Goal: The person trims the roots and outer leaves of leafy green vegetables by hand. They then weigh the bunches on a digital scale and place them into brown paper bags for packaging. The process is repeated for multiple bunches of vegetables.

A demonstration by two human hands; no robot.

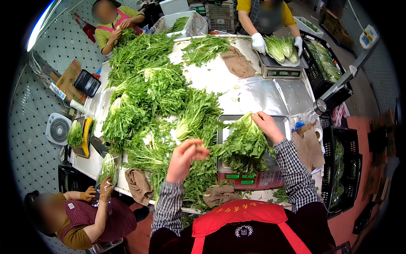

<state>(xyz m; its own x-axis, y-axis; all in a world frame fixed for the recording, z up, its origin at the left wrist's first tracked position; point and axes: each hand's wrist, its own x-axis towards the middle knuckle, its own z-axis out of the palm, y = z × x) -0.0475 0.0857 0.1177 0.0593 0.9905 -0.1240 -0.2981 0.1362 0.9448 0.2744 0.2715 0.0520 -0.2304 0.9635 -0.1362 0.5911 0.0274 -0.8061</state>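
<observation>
My right hand [265, 124] grips the pale root end of a head of leafy greens [244, 144], whose leaves hang over the metal tray [284, 122] of a red digital scale [269, 180]. Whether the leaves rest on the tray cannot be told. My left hand [187, 155] is raised just left of the scale, fingers apart and slightly curled, holding nothing. Below and beyond it spreads a large pile of frilly greens [158, 92]. One head with a whitish base [183, 128] lies in the pile beyond my left hand. A brown cloth [222, 194] lies at the front edge.
A co-worker in white gloves handles greens on another scale [281, 73]. Two co-workers stand at the left, one holding bagged greens [108, 166]. Plastic film [263, 92] covers part of the table [206, 76]. A lidded bottle [318, 107], cardboard [306, 146] and black crates [352, 152] are at right.
</observation>
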